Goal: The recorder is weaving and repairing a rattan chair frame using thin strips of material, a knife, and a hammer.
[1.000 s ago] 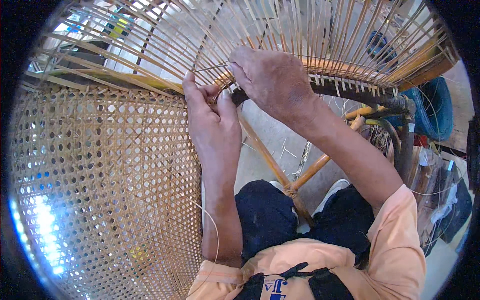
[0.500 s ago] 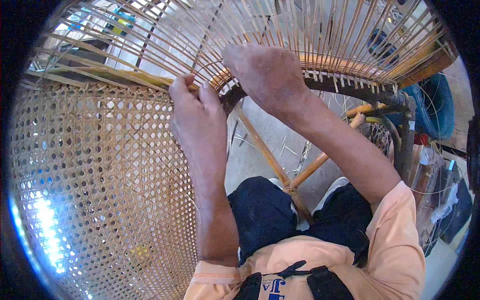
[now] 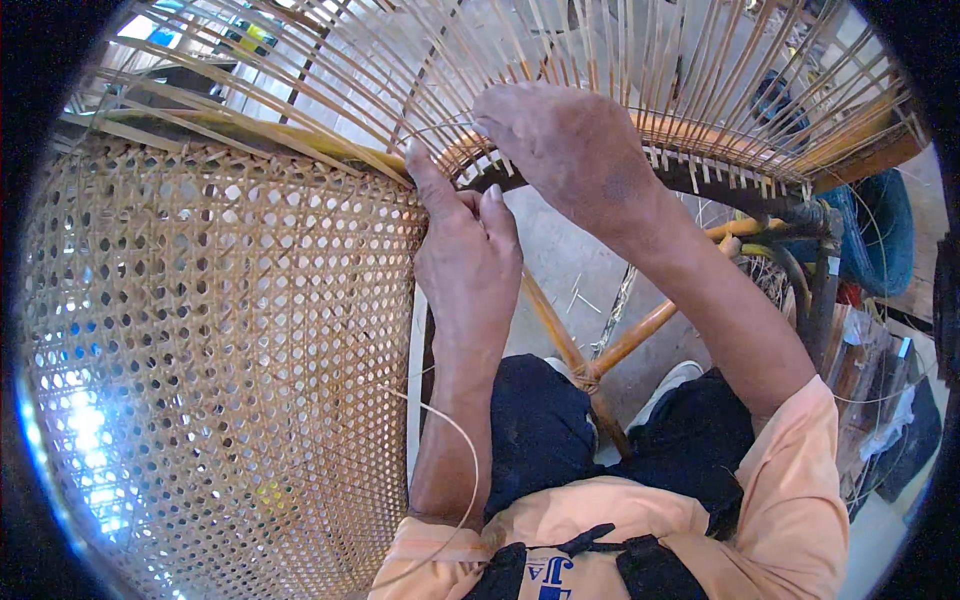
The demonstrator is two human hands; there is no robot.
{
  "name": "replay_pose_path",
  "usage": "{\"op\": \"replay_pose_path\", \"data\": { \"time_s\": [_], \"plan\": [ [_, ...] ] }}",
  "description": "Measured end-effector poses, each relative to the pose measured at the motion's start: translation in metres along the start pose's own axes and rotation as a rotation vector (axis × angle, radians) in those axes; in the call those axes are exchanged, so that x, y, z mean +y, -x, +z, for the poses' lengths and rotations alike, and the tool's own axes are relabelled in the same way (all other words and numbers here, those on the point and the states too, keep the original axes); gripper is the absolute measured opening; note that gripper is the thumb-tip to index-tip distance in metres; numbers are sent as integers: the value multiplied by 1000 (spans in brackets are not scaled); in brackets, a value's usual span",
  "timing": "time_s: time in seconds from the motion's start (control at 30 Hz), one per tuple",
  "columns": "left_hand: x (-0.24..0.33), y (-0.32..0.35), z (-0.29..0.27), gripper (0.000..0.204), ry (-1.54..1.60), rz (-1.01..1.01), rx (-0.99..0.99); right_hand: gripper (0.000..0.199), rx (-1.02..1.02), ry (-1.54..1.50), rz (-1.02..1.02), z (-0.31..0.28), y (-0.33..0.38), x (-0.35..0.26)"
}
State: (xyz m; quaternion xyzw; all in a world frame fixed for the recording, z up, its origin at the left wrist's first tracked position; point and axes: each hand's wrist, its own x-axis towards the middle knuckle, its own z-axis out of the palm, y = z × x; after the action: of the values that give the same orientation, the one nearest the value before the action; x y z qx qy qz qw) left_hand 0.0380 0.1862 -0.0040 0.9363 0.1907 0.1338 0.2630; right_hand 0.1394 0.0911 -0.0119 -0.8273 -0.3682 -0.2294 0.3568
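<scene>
My right hand (image 3: pixel 570 150) is closed at the curved dark rail (image 3: pixel 690 180), its fingertips mostly hidden. A thin cane strand (image 3: pixel 440 127) arcs from it toward my left hand. My left hand (image 3: pixel 465 245) lies by the corner where the woven cane panel (image 3: pixel 230 300) meets the rail. Its index finger points up to the rail and its thumb stands apart, with a gap between; the other fingers are hidden. Long upright cane spokes (image 3: pixel 700 60) fan out beyond the rail. Several woven rows (image 3: pixel 710 135) cross their bases, and short cut ends stick out below.
A loose strand (image 3: pixel 470 440) loops over my left forearm. Jointed rattan poles (image 3: pixel 640 325) cross below, near my knees. At the right are a blue container (image 3: pixel 880 230) and a clutter of wood and plastic (image 3: pixel 880 370). Bits of cane lie on the grey floor (image 3: pixel 575 280).
My left hand has moved right along the rail, its index finger now straighter. My right hand has shifted slightly right. The woven piece has shifted right in view, and a loose strand now loops over my left forearm.
</scene>
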Motion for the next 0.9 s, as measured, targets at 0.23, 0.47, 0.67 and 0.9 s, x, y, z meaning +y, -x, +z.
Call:
{"op": "replay_pose_path", "data": {
  "time_s": [0.23,0.47,0.67,0.9],
  "plan": [
    [5,-6,3,71,127,-12,-33,12,11,-3,-18,-3,2,4],
    [10,4,2,70,174,-50,99,16,-15,15,55,-2,-1,-8],
    [13,3,-2,66,208,-28,107,13,23,-7,74,3,-1,-5],
    [26,-18,-59,28,-467,577,130,14,-86,59,189,-7,-4,-12]
  ]
}}
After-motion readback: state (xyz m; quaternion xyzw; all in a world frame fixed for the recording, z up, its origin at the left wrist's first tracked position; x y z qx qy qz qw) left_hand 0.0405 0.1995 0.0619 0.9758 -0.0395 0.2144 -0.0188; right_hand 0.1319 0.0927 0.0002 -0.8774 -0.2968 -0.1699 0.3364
